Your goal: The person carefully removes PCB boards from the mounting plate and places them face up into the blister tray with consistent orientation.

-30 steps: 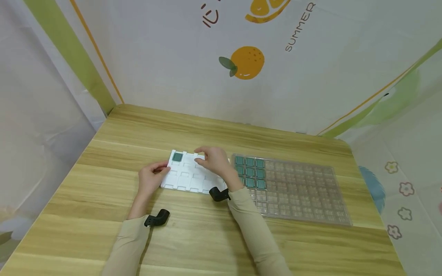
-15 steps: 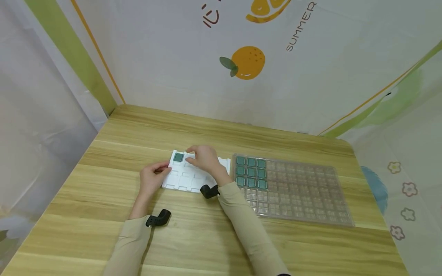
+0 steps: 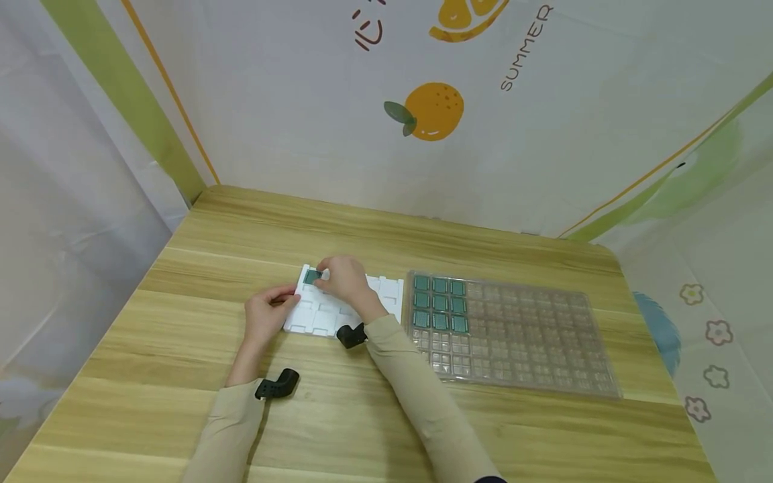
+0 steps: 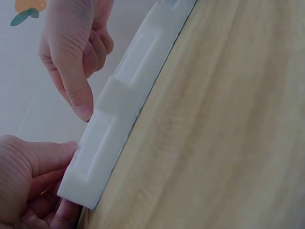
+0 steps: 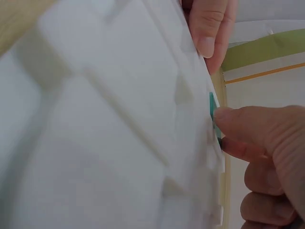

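A white plastic tray (image 3: 320, 314) with shallow pockets lies on the table, a green square chip (image 3: 311, 276) in its far left corner. My left hand (image 3: 264, 317) grips the tray's left edge; in the left wrist view its thumb presses the rim of the tray (image 4: 97, 138). Over the tray's far side, my right hand (image 3: 345, 278) pinches the chip's edge between thumb and forefinger. The right wrist view shows the thumb of the right hand (image 5: 274, 138) on the green chip (image 5: 213, 107), whose far part the fingers hide.
Just right of the white tray lies a clear plastic tray (image 3: 537, 339) with many small compartments. Several green chips (image 3: 440, 304) fill its far left part. Curtains (image 3: 302, 121) stand behind the wooden table (image 3: 338, 416) and at both sides.
My right hand has moved left along the tray's far side, from its middle to the green chip in the corner. The left hand stays at the left edge.
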The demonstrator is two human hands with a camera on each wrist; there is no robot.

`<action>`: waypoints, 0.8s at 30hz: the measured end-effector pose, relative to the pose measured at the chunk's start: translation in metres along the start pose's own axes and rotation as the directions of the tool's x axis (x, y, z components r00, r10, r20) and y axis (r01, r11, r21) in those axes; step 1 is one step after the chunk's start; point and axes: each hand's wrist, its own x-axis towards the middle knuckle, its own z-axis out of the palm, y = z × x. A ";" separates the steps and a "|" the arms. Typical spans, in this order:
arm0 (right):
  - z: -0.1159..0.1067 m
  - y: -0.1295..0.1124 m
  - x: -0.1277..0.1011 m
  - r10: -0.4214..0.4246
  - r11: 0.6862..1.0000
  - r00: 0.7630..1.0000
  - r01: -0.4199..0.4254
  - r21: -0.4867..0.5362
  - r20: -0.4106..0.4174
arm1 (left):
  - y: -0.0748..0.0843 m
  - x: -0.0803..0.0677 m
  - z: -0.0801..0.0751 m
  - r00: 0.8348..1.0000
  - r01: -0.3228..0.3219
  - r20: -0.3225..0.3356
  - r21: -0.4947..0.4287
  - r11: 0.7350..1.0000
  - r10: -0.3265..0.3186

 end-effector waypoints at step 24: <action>0.012 -0.001 0.012 -0.005 0.997 0.999 0.007 -0.073 0.036 | 0.000 -0.001 -0.001 1.000 0.002 0.000 0.000 1.000 -0.002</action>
